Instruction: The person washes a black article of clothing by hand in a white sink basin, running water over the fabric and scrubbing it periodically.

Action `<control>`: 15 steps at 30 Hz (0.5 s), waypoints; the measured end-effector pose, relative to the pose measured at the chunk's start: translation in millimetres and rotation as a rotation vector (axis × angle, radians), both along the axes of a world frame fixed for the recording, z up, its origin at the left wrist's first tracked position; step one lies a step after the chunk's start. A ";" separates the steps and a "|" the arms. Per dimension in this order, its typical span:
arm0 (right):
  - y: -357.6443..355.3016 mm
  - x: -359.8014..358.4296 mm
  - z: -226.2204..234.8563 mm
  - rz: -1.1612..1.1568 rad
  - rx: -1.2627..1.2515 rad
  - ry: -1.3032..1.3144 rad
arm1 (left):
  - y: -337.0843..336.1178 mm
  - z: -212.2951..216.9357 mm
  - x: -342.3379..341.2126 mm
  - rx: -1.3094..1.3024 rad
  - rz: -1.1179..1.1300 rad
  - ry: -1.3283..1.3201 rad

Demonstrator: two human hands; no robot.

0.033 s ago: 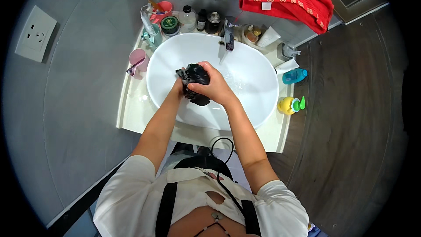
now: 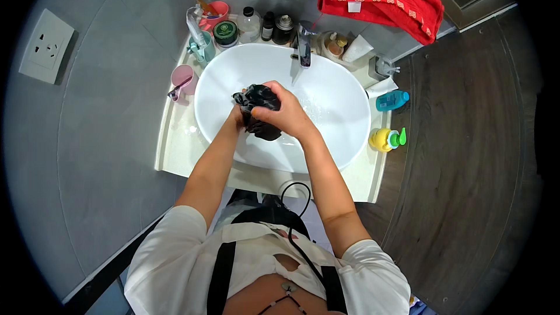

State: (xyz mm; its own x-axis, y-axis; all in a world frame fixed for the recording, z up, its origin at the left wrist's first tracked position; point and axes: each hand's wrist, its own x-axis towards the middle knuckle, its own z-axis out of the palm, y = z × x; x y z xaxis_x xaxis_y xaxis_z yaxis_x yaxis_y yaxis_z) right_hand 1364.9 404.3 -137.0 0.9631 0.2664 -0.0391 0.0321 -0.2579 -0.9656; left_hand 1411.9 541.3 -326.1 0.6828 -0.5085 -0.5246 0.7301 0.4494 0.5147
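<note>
A bunched wet black cloth (image 2: 261, 100) with whitish suds on its left side is between my hands, over the left half of the white oval sink (image 2: 344, 134). My right hand (image 2: 286, 111) grips it from the right, thumb across the front and fingers curled round the far side. At the cloth's left edge is my left hand (image 2: 237, 115), closed against it, its fingers mostly hidden beneath the folds. A metal faucet (image 2: 304, 46) stands at the sink's far rim, with a thin stream of water falling from it to the right of the cloth.
Along the counter's back stand a green-lidded jar (image 2: 226, 32), several bottles and a teal cup (image 2: 204, 49). A pink cup (image 2: 184, 79) is at left. On the right are a blue bottle (image 2: 392, 101) and a yellow pump bottle (image 2: 385, 139). A red towel (image 2: 373, 0) hangs beyond.
The black cloth has shifted slightly within my hands, and more whitish suds show on its upper left. Both arms stay almost where they were.
</note>
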 end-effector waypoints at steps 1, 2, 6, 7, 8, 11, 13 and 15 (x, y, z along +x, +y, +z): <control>-3.6 2.4 -3.4 -0.075 -0.029 -0.019 | 1.1 -4.8 7.9 -0.087 -0.038 0.047; -9.1 6.9 -12.3 -0.146 -0.056 -0.037 | 5.3 -37.6 14.5 -0.196 0.043 0.130; -86.0 5.5 -73.1 -0.612 -0.520 -0.141 | -17.1 -26.1 7.8 0.122 0.361 -0.098; -101.6 3.4 -80.0 -0.678 -0.647 -0.160 | -13.5 -16.3 13.7 0.541 0.366 -0.188; -117.8 -2.4 -83.6 -0.710 -0.676 -0.136 | -9.0 -12.7 18.0 0.670 0.347 -0.306; -150.0 -24.3 -109.7 -0.736 -0.813 -0.074 | -3.6 -8.8 26.4 1.063 0.205 -0.661; -151.3 -28.0 -123.2 -0.733 -0.926 -0.050 | -6.8 -11.7 27.2 1.337 0.147 -0.899; -149.5 -28.7 -139.8 -0.685 -1.103 -0.198 | -18.5 -18.2 18.3 1.621 0.151 -1.146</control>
State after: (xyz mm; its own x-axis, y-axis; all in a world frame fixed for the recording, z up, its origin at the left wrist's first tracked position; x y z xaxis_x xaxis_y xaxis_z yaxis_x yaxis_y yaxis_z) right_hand 1336.3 254.7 -276.7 0.9038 -0.3569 0.2360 -0.3041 -0.9238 -0.2325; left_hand 1430.2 522.8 -344.2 0.9597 -0.0107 0.2809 -0.1696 -0.8190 0.5482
